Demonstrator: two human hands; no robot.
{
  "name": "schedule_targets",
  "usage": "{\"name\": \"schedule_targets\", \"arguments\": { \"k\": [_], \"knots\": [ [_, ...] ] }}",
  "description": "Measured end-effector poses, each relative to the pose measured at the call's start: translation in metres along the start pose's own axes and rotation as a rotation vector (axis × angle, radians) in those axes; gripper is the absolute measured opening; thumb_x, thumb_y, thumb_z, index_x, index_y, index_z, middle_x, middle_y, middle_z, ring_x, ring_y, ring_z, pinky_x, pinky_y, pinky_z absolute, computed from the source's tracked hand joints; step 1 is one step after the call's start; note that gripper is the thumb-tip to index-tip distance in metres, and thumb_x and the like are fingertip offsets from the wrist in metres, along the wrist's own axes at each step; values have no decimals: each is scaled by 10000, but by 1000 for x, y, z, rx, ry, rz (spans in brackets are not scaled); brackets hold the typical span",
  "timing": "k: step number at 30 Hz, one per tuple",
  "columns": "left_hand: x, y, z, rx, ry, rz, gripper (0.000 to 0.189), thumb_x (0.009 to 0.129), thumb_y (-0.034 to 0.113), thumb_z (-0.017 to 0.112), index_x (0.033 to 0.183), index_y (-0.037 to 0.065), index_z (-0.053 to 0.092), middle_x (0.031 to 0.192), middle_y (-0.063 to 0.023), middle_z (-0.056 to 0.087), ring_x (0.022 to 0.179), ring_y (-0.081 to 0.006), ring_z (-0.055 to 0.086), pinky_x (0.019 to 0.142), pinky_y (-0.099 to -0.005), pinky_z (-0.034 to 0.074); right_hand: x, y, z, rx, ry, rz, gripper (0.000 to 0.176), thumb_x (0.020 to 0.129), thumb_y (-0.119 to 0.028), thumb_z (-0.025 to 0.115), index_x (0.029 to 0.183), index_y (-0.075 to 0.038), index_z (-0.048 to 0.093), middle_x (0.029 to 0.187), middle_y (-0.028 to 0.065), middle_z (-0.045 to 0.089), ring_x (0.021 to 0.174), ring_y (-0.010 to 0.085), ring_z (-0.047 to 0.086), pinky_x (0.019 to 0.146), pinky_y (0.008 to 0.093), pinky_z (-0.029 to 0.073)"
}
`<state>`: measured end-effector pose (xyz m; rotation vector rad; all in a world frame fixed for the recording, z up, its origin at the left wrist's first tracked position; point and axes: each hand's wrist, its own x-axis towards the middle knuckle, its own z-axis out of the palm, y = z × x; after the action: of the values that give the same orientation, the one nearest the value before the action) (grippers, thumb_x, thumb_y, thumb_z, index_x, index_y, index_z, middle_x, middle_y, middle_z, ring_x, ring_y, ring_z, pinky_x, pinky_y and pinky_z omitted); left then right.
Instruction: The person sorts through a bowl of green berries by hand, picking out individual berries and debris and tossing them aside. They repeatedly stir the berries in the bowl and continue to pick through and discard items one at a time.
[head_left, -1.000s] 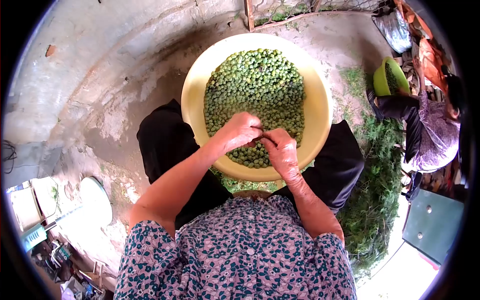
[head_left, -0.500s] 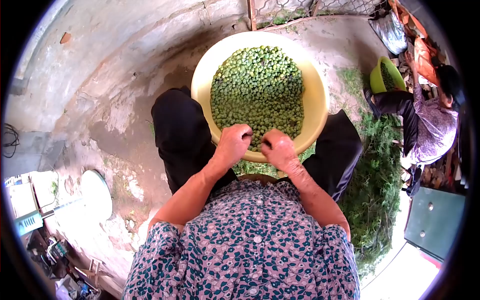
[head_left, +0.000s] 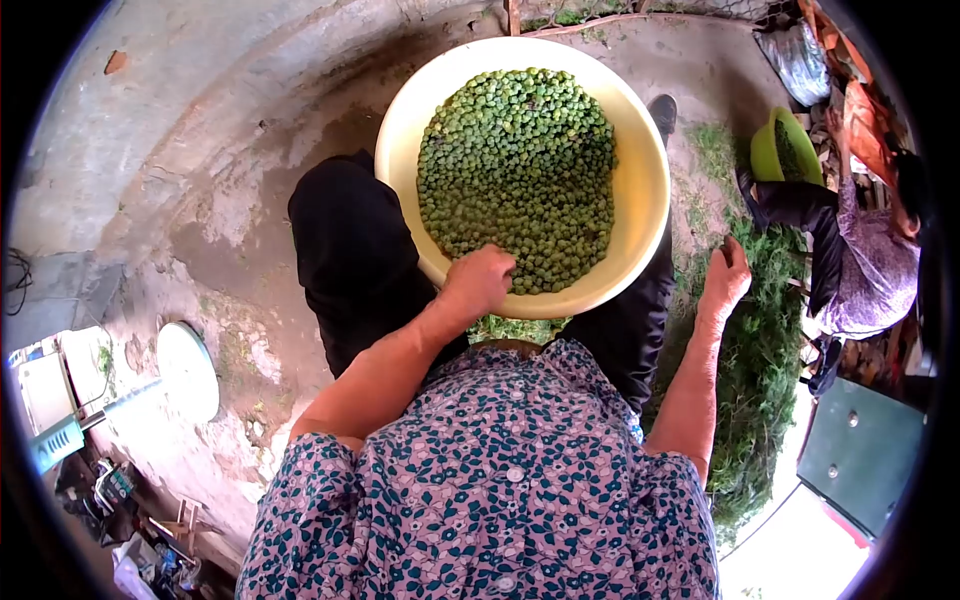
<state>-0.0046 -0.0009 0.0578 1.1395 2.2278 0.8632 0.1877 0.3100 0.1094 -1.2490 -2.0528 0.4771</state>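
A wide pale yellow basin (head_left: 640, 200) between the knees holds a heap of small round green fruits (head_left: 520, 165). My left hand (head_left: 482, 278) is over the basin's near edge, at the fruits, its fingers curled together; what they pinch, if anything, is hidden. Out to the right of the basin, above green plants, is my right hand (head_left: 727, 278). Its fingers are bent close together, and I cannot make out anything in them.
Feathery green plants (head_left: 755, 370) cover the ground at right. Beyond sits a person in a patterned top (head_left: 872, 265) beside a green basin (head_left: 768, 150). A dark green cabinet (head_left: 865, 450) is at lower right, a round white fan (head_left: 188, 372) at left.
My right hand has moved from the basin's near edge out to the right, over the plants. My left hand stays at the fruits. The basin appears slightly higher, and a shoe now shows beside it.
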Motion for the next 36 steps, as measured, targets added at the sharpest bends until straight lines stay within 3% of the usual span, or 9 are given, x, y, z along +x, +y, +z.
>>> {"name": "schedule_targets", "arguments": {
  "k": [4,12,14,16,19,21,27,32,36],
  "knots": [
    [-8,20,19,23,-146,22,139,762,199,579,778,62,594,833,-118,590,803,-328,586,684,-440,474,-11,-42,20,-65,-5,-79,204,825,-69,544,987,-48,667,924,137,647,813,186,635,750,317,548],
    [-4,38,16,-64,-229,-81,149,765,167,585,849,60,645,839,-123,631,803,-318,605,684,-428,480,-41,-49,130,87,-568,-143,206,812,-107,599,997,-24,637,1001,169,635,868,319,626,790,351,497],
    [-1,39,13,-240,-77,-139,153,773,141,598,892,66,655,846,-136,632,786,-330,605,685,-414,481,-45,-42,155,-8,-687,-107,243,805,-122,608,1027,-26,628,1026,186,625,895,347,614,809,374,488],
    [2,37,10,-307,-56,-157,150,801,107,599,930,58,659,812,-98,653,723,-250,624,651,-342,488,-55,-29,182,-43,-715,-123,330,798,-169,618,1104,-46,601,1058,194,613,954,369,588,849,406,468],
    [7,35,10,-907,78,-399,137,861,86,565,915,-17,639,757,-1,611,696,-63,544,619,-208,447,-71,-41,205,-332,-833,-86,548,818,-304,611,1300,-114,432,1204,151,546,1104,344,510,921,462,404],
    [8,37,8,-1001,101,-471,137,862,76,561,926,-21,634,764,-9,614,690,-69,547,624,-208,448,-81,-64,210,-405,-891,-32,598,827,-371,592,1345,-179,364,1312,90,464,1181,323,435,968,510,329],
    [12,38,2,-1191,256,-559,143,867,45,545,972,-12,623,807,-18,622,690,-74,560,631,-206,453,-122,-131,205,-415,-1030,-251,557,788,-462,627,1253,-209,453,1183,56,564,1079,305,486,878,467,394],
    [13,29,-1,-1197,597,-589,140,868,31,543,988,8,612,854,-15,622,693,-75,563,626,-212,460,-159,-144,162,-134,-1021,-428,446,743,-238,643,1165,-189,509,1164,43,515,994,332,490,806,460,409],
    [14,27,-7,-1221,673,-625,161,873,38,538,1020,22,601,860,-20,625,693,-80,568,616,-217,458,-165,-133,141,201,-994,-518,331,727,-102,625,1049,-163,579,1079,41,547,884,298,544,713,414,456]
  ]
}}
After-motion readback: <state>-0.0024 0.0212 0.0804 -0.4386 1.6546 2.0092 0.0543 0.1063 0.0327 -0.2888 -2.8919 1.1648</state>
